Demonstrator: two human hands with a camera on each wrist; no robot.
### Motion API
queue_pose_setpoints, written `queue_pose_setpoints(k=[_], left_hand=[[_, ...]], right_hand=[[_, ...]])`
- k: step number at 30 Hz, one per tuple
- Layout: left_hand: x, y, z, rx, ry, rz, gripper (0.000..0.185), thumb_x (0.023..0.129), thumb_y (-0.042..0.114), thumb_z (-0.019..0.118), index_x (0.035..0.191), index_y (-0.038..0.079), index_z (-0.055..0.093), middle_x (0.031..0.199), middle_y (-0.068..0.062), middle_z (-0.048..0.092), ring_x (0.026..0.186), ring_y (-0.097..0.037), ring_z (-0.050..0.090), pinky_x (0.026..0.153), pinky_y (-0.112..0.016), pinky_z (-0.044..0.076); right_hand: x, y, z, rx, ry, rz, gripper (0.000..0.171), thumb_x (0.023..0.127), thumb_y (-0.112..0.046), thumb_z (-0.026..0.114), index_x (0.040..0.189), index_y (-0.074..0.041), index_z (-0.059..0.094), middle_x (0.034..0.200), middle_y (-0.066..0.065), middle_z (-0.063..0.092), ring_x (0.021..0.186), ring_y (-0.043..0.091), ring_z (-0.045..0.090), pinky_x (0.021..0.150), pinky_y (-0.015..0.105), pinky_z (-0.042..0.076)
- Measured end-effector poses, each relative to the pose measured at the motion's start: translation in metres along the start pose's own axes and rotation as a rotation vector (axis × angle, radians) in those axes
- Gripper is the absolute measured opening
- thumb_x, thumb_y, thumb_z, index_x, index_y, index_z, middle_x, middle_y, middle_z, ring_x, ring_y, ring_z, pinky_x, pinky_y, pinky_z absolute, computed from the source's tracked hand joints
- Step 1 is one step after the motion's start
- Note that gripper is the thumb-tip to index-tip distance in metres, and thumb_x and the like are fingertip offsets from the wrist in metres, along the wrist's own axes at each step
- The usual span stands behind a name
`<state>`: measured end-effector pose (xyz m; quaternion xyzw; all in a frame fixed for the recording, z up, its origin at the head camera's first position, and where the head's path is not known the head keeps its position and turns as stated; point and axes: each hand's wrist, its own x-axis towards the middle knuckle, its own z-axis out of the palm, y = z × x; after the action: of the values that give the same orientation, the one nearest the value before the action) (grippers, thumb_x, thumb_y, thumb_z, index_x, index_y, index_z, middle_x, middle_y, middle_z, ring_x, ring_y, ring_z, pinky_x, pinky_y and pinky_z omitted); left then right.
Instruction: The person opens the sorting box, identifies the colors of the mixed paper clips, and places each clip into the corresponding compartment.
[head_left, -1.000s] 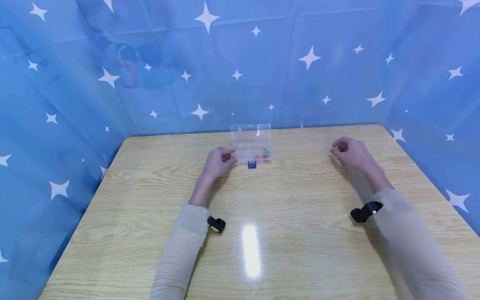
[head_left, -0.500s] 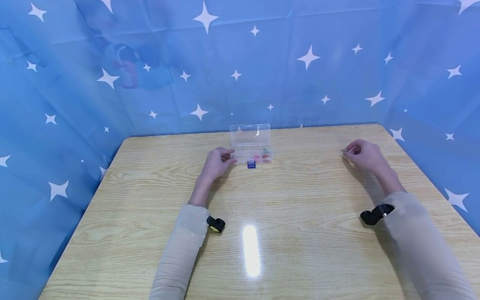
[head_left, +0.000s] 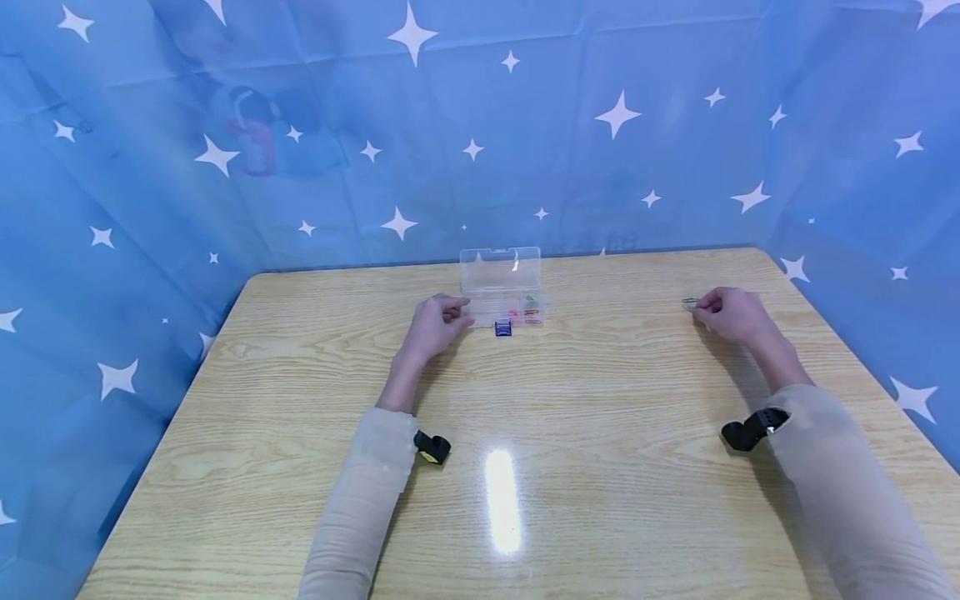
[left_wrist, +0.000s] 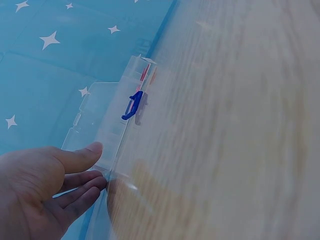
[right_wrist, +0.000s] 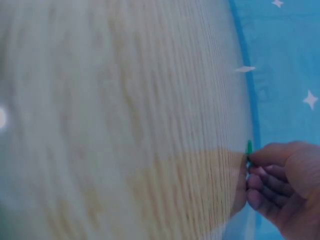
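Wooden table [head_left: 525, 400], right hand [head_left: 731, 314] pinching green paperclip [head_left: 689, 302]; left hand [head_left: 435, 325] touching clear box [head_left: 502, 292]

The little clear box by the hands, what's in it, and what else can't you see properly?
- Clear box, head view: coloured bits inside are too small to name.
- Green thing at the right hand: blurred in the right wrist view, tiny in the head view.
- Left hand, left wrist view: cut off by the picture's edge.

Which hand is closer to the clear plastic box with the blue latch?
Left. The left hand rests against the near-left corner of the clear plastic box, fingers touching its edge. The right hand is far off to the box's right, pinching a small green paper clip at the table.
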<state>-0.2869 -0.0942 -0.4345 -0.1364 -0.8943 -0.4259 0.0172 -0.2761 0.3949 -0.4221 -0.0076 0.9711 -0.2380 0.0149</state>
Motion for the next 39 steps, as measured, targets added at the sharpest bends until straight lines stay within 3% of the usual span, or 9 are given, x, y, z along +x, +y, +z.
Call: queue_pose_setpoints(k=[15, 29, 39], left_hand=[[0.001, 0.0, 0.0, -0.008, -0.001, -0.006, 0.037, 0.096, 0.013, 0.071, 0.131, 0.002, 0.067, 0.113, -0.015, 0.066, 0.105, -0.027, 0.062, 0.092, -0.037, 0.054], [0.0, 0.001, 0.0, -0.009, -0.007, -0.016, 0.037, 0.097, 0.014, 0.07, 0.132, 0.003, 0.066, 0.114, -0.015, 0.065, 0.105, -0.027, 0.062, 0.091, -0.038, 0.054], [0.001, -0.001, 0.0, -0.015, 0.004, 0.013, 0.036, 0.096, 0.011, 0.071, 0.13, 0.001, 0.067, 0.112, -0.017, 0.066, 0.103, -0.027, 0.063, 0.09, -0.038, 0.054]], right_hand=[[0.002, -0.004, 0.0, -0.021, 0.016, -0.06, 0.027, 0.098, -0.017, 0.06, 0.105, 0.009, 0.063, 0.089, 0.018, 0.067, 0.074, 0.023, 0.056, 0.062, 0.032, 0.045], [0.016, -0.055, 0.02, 0.032, 0.014, -0.168, 0.023, 0.099, -0.014, 0.06, 0.103, 0.007, 0.066, 0.092, 0.018, 0.068, 0.075, 0.021, 0.061, 0.061, 0.027, 0.047], [0.031, -0.097, 0.042, 0.053, -0.029, -0.231, 0.019, 0.098, -0.011, 0.06, 0.104, 0.006, 0.066, 0.097, 0.02, 0.067, 0.088, 0.031, 0.062, 0.076, 0.039, 0.051]])
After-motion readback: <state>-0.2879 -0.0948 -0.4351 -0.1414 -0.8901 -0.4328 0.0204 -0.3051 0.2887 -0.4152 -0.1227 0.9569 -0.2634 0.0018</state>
